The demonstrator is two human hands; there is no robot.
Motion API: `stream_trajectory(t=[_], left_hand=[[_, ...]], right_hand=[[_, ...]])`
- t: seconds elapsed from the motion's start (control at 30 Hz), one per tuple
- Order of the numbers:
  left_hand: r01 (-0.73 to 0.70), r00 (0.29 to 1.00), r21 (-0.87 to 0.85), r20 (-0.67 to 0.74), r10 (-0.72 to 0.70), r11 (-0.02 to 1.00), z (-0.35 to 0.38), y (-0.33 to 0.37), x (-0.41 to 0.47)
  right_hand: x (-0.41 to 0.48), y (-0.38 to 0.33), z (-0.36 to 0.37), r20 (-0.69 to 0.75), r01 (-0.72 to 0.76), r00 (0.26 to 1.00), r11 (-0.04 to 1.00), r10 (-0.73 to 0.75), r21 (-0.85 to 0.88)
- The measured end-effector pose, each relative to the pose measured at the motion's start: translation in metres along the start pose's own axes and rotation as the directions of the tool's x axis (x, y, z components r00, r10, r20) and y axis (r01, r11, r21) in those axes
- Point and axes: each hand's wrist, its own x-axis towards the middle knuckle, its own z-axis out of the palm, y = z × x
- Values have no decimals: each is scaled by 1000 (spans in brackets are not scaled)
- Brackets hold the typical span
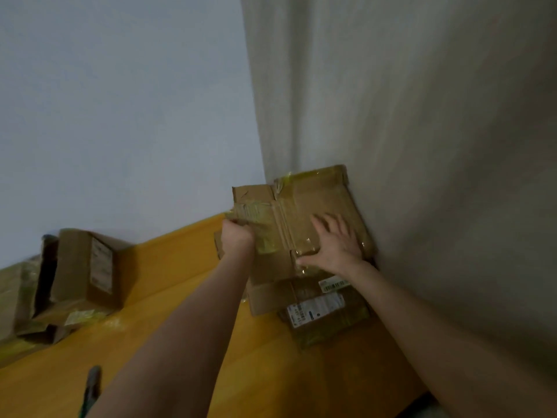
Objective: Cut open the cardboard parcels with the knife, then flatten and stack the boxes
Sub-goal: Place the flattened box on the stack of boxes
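Far left, a cluster of cardboard parcels (84,267) sits on the yellow wooden bench (180,297) against the pale wall (120,101). One brown box stands upright with a white label on its face, the one just beside it gapes open and dark inside, and yellowish tape trails around their bases. Down at the bottom edge a grey-handled tool (92,383) lies on the bench, half hidden by the left forearm and too blurred to call as the knife.

Into the middle now: the left hand (238,236) has its fingers curled tight round the taped left edge of a flattened box (316,200). The right hand (334,245) lies on that same box's face, palm down, fingers straight and spread, thumb along the near edge, gripping nothing.

Underneath, a stack of flattened boxes (268,298) lies on the bench with white shipping labels facing up, well apart from the parcels at the left. The held box rests on top of it. On the right a pale curtain (407,116) hangs down, and the held box's far edge touches it.
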Motion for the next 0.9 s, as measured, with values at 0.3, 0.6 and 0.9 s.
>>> stream_trajectory(t=[0.3,0.6,0.9], left_hand=[[-106,994,456,66,85,884,-13,-15,28],[-377,910,854,270,315,358,-44,-30,-61],[-306,922,939,251,295,157,-123,-80,-115]], right_hand=[[14,-9,26,94,72,994,979,-55,-191],[-17,-22,12,28,176,984,972,-174,-156],[-77,-108,32,30,306,952,936,-305,-172]])
